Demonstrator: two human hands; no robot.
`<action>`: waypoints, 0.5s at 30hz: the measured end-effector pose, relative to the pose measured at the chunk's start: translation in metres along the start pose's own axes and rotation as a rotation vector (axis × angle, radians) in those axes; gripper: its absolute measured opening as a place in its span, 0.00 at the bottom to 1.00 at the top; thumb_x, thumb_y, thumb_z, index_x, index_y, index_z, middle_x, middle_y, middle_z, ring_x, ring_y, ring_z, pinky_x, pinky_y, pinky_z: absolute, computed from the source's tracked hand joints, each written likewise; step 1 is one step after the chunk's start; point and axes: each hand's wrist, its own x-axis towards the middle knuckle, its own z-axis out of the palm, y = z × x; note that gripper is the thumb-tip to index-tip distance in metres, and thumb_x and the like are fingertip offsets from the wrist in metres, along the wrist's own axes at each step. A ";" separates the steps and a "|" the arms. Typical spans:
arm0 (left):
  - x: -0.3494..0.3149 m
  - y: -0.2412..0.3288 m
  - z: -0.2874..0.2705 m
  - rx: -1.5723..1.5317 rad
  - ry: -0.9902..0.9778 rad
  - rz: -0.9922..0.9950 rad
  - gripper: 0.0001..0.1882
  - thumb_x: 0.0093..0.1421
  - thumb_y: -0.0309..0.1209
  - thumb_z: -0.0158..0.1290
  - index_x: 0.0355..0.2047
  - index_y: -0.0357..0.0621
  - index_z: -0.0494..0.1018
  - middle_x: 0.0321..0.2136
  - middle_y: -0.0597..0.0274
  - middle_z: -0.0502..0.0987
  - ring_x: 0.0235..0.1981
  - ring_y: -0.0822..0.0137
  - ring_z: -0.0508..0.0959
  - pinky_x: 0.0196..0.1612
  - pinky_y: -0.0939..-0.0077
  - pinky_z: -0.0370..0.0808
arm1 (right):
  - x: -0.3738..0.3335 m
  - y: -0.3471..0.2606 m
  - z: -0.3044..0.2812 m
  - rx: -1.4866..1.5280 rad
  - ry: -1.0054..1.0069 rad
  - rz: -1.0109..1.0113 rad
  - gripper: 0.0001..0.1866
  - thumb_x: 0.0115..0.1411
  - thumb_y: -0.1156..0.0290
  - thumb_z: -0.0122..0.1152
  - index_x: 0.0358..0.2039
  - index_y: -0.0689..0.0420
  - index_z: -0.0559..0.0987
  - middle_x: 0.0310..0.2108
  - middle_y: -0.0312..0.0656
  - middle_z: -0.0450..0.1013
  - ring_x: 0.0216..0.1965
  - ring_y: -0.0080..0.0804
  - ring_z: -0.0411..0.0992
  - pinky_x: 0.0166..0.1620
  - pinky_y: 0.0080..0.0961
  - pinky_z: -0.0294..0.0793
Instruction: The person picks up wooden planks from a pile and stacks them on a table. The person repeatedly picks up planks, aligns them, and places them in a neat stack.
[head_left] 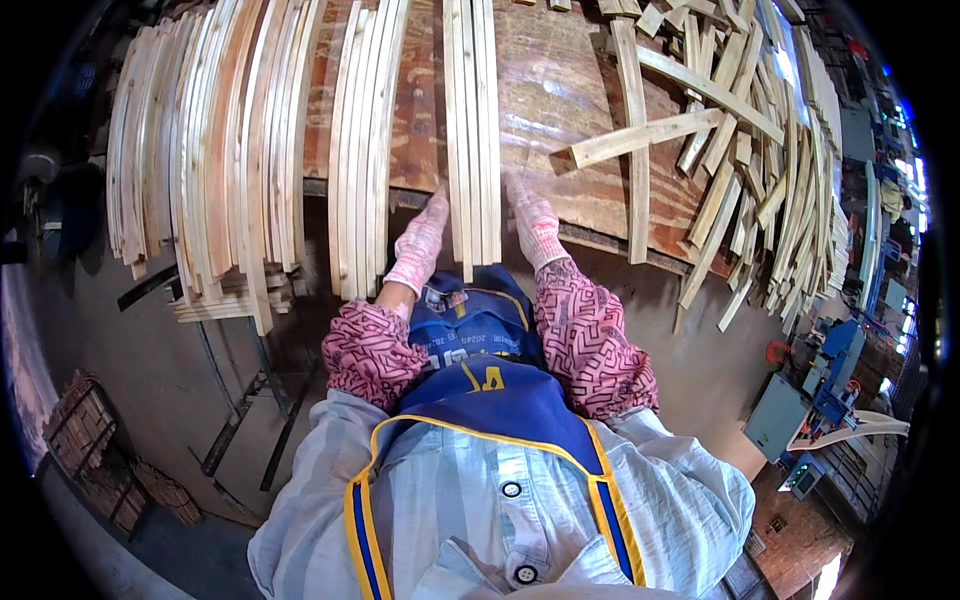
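Note:
A narrow bundle of several pale wooden strips (473,130) lies lengthwise in front of me, its near ends jutting past the table edge. My left hand (421,238), in a pinkish-white glove, is close against the bundle's left side. On its right side is my right hand (534,222), gloved alike, with its fingers stretched forward over the table edge. Both hands look flat and open, one on each side of the strips; whether they touch the wood is hard to tell. Left of my left hand lies another group of strips (365,150).
The plywood table (560,80) carries a large row of strips (215,140) at left and a jumbled heap of short wood pieces (740,130) at right. One loose piece (645,137) points toward the middle. A blue-grey machine (800,395) stands at the lower right.

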 end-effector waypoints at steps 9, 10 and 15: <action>-0.008 -0.026 -0.007 0.398 0.035 0.150 0.48 0.53 0.27 0.61 0.70 0.48 0.45 0.56 0.53 0.71 0.56 0.61 0.70 0.60 0.71 0.65 | -0.011 -0.001 0.013 0.330 0.245 0.173 0.23 0.60 0.46 0.55 0.29 0.55 0.80 0.19 0.33 0.70 0.19 0.22 0.66 0.24 0.24 0.65; -0.006 -0.020 0.000 0.368 -0.010 0.139 0.48 0.54 0.27 0.61 0.70 0.48 0.46 0.56 0.53 0.70 0.56 0.61 0.70 0.60 0.71 0.65 | -0.003 0.017 0.005 0.326 0.267 0.203 0.24 0.60 0.45 0.54 0.29 0.55 0.80 0.18 0.33 0.70 0.18 0.22 0.65 0.23 0.24 0.64; -0.003 -0.019 -0.006 0.321 -0.054 0.125 0.50 0.52 0.27 0.62 0.70 0.46 0.45 0.59 0.52 0.68 0.58 0.61 0.69 0.61 0.71 0.64 | 0.011 0.041 0.001 0.186 0.352 0.104 0.22 0.63 0.47 0.52 0.35 0.55 0.80 0.22 0.37 0.72 0.20 0.28 0.65 0.25 0.27 0.63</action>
